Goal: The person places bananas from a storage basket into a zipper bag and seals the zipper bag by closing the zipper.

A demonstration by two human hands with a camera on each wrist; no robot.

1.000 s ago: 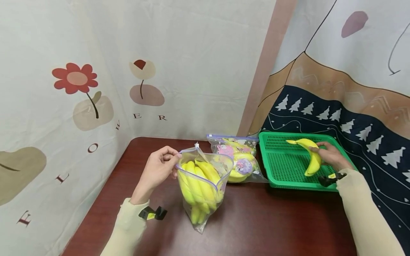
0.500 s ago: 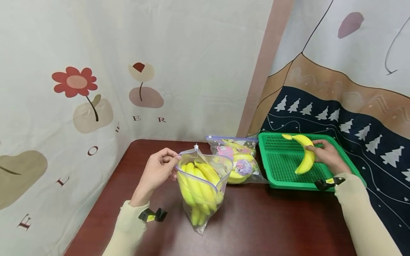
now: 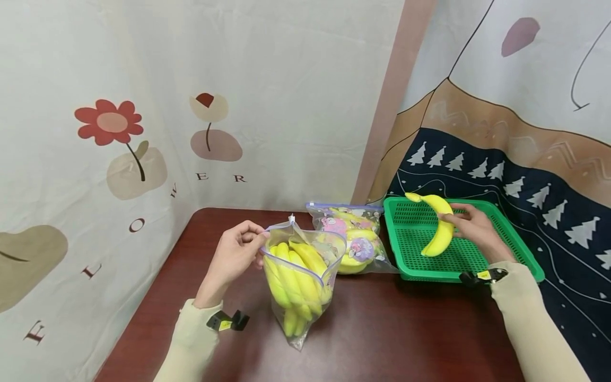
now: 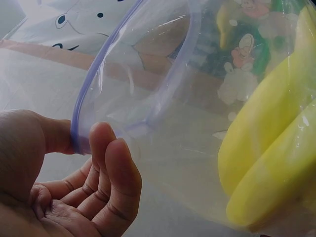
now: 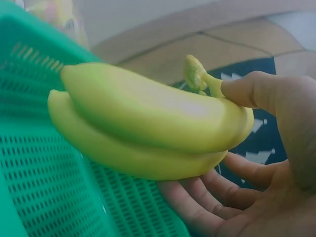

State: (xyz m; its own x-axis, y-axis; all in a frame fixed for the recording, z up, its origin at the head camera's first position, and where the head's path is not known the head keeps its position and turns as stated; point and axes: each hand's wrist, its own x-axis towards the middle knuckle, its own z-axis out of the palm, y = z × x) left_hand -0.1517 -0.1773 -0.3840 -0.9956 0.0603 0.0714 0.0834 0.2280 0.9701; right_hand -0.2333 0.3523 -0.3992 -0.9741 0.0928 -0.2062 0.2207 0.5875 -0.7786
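Observation:
My left hand [image 3: 235, 260] pinches the left edge of a clear zip bag [image 3: 305, 269], its mouth spread apart. Several yellow bananas [image 3: 292, 281] fill this bag, which stands on the table. In the left wrist view, thumb and fingers meet at the purple zip strip [image 4: 81, 103]. Over the green basket [image 3: 420, 275], my right hand [image 3: 477, 231] holds a pair of joined bananas [image 5: 158, 118] near the stem. The thumb lies on one side and the fingers are underneath, as the right wrist view shows.
A second zip bag [image 3: 361, 249] with pink and purple cartoon prints lies behind the first, bananas inside, right beside the basket. The dark red-brown table [image 3: 382, 323] reaches back to a printed cloth [image 3: 296, 106].
My right hand has lifted the bananas and moved them left across the basket. The left hand keeps its pinch on the bag, nearly still.

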